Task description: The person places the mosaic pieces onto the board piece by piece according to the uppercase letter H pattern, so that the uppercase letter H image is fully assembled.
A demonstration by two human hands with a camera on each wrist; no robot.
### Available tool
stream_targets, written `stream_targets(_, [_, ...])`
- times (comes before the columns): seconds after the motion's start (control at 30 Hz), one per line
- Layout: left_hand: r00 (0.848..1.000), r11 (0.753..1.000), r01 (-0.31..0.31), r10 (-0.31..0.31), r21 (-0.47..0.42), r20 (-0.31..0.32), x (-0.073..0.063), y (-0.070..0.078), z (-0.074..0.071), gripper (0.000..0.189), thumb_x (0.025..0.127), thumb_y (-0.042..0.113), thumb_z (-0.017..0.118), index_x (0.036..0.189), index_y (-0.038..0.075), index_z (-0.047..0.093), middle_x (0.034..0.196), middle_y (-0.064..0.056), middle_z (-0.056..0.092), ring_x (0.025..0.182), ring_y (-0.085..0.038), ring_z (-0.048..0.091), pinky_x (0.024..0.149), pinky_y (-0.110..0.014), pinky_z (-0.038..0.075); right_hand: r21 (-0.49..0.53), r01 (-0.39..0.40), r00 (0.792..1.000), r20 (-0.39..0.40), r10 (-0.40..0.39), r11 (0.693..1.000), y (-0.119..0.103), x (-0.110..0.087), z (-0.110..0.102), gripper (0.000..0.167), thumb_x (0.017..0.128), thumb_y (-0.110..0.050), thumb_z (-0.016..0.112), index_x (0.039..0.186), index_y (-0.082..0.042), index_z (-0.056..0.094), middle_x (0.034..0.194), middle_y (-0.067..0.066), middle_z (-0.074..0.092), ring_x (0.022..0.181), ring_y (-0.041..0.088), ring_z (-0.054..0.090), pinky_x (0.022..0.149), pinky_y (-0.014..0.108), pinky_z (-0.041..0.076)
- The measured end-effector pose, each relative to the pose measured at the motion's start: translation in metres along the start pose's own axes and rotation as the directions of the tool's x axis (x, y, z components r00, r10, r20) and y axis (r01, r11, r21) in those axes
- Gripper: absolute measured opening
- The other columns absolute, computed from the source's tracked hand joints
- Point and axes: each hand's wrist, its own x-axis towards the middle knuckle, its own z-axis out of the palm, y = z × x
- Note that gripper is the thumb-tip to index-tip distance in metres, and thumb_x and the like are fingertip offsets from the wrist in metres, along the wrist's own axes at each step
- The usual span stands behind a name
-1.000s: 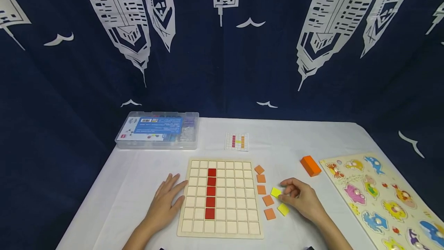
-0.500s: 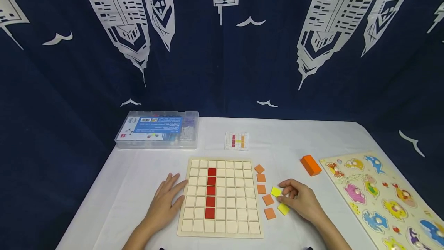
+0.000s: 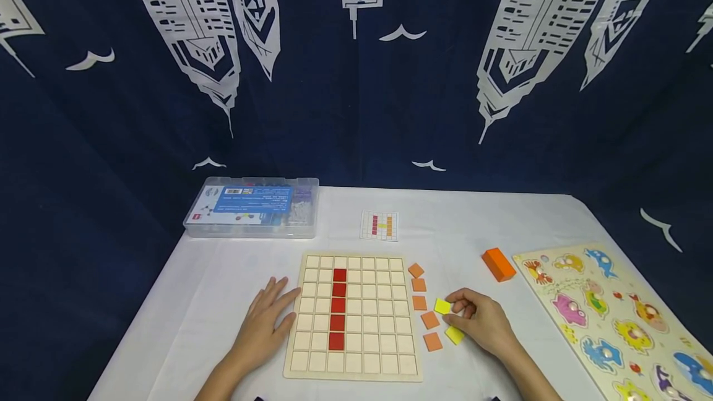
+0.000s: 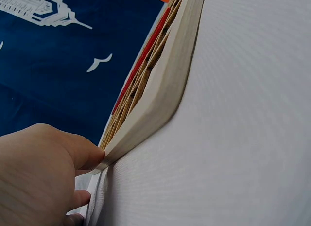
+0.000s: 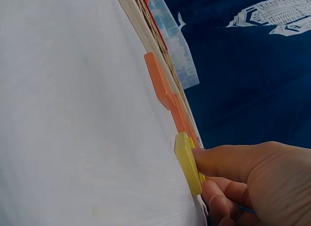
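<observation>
A pale wooden grid board (image 3: 351,364) lies on the white table with a column of several red square tiles (image 3: 337,306) in it. My left hand (image 3: 264,323) rests at its left edge, fingers spread, index fingertip and thumb against the rim. In the left wrist view the thumb (image 4: 87,150) presses that rim. My right hand (image 3: 484,320) is at two yellow square tiles right of the board. Its thumb and index finger lie on either side of the farther yellow tile (image 3: 442,306); I cannot tell if they pinch it. The nearer yellow tile (image 3: 454,335) lies just below the thumb.
Several orange tiles (image 3: 419,303) line the board's right side. A pattern card (image 3: 380,226) lies behind it. A clear plastic case (image 3: 252,208) stands back left, an orange block (image 3: 498,265) back right. An animal puzzle board (image 3: 607,314) lies far right.
My right hand has shifted slightly left, its thumb and index finger drawing a little closer round the farther yellow tile. The left hand and the tiles stay as they were.
</observation>
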Motion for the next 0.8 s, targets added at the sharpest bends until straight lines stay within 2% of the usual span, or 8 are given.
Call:
stream_targets(0.43, [1.000, 1.000, -0.003, 0.003, 0.007, -0.013, -0.001, -0.002, -0.001, 0.044, 0.091, 0.011, 0.064, 0.135, 0.013, 0.059, 0.152, -0.017, 0.042, 0.147, -0.041, 0.025, 0.118, -0.059, 0.017, 0.028, -0.033, 0.999, 0.009, 0.033, 0.999, -0.003, 0.000, -0.001, 0.024, 0.075, -0.011, 0.083, 0.095, -0.008, 0.070, 0.074, -0.002, 0.060, 0.059, 0.007, 0.044, 0.052, 0.019, 0.036])
stream_targets(0.63, [1.000, 1.000, -0.010, 0.010, 0.011, -0.008, -0.001, -0.004, 0.000, 0.044, 0.091, 0.012, 0.064, 0.135, 0.013, 0.059, 0.152, -0.017, 0.042, 0.147, -0.040, 0.025, 0.119, -0.058, 0.017, 0.034, -0.042, 0.999, 0.012, 0.042, 0.999, -0.005, -0.001, -0.008, 0.024, 0.076, -0.012, 0.081, 0.096, -0.008, 0.069, 0.077, -0.002, 0.061, 0.061, 0.007, 0.045, 0.053, 0.019, 0.038])
stream_targets(0.8, [1.000, 1.000, -0.011, 0.011, 0.012, -0.006, 0.000, -0.003, 0.000, 0.044, 0.091, 0.012, 0.065, 0.135, 0.012, 0.059, 0.152, -0.017, 0.042, 0.147, -0.040, 0.025, 0.119, -0.058, 0.017, 0.032, -0.010, 1.000, -0.009, 0.011, 0.999, -0.010, 0.001, -0.017, 0.023, 0.077, -0.011, 0.081, 0.096, -0.006, 0.069, 0.076, -0.001, 0.060, 0.059, 0.006, 0.043, 0.051, 0.019, 0.036])
